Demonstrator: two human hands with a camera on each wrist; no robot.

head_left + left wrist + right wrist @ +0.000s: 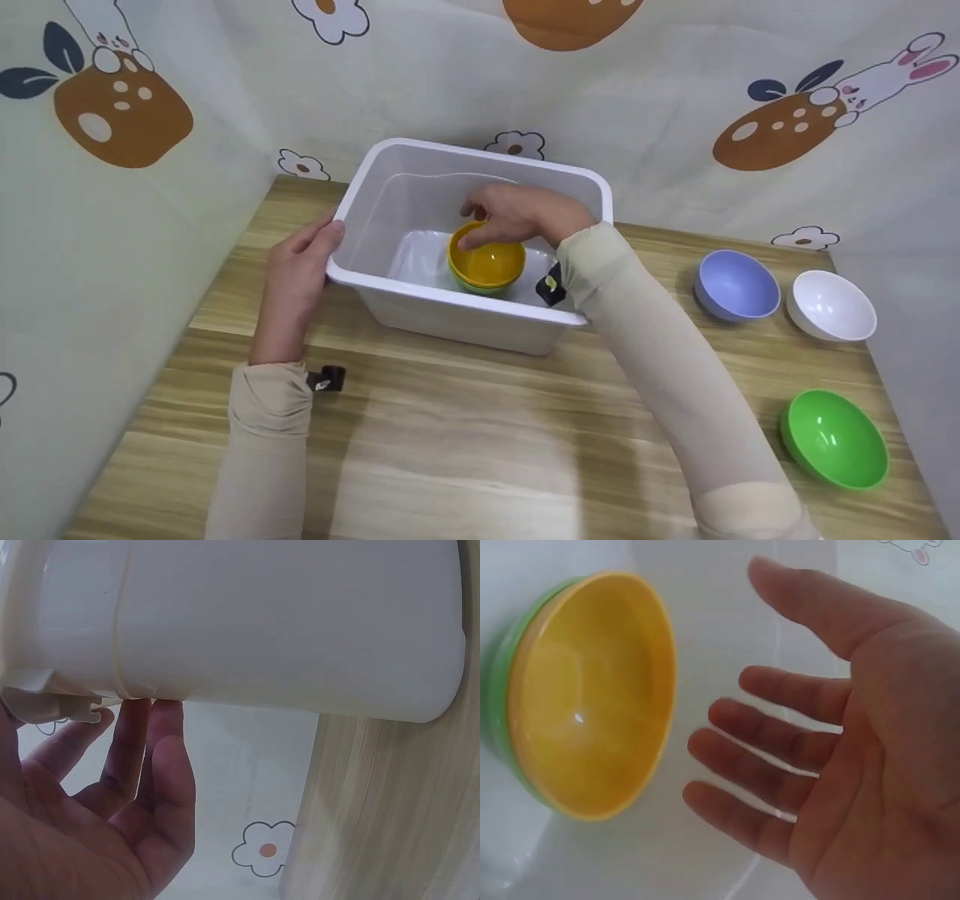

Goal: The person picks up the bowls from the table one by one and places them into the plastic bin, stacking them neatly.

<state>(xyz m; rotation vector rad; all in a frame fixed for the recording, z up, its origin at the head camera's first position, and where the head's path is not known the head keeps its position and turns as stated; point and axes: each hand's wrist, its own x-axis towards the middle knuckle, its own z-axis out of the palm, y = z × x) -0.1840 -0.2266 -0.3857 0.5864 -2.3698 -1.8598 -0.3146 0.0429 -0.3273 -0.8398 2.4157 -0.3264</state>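
Observation:
A white plastic bin (457, 311) stands on the wooden table. My left hand (298, 262) grips its left rim, the thumb on top and the fingers (174, 772) bent against the outer wall in the left wrist view. Inside the bin a yellow bowl (491, 262) sits nested in a green bowl (480, 288), of which only a thin edge shows. My right hand (517, 211) reaches down into the bin just above the yellow bowl. In the right wrist view its fingers (765, 772) are spread and loose, apart from the bowl, with nothing held.
To the right of the bin stand a blue bowl (739, 286) and a white bowl (832, 306) side by side. A larger bright green bowl (836, 441) is nearer the front right. Behind the bin hangs a patterned cloth (420, 82); cloth walls also border both sides.

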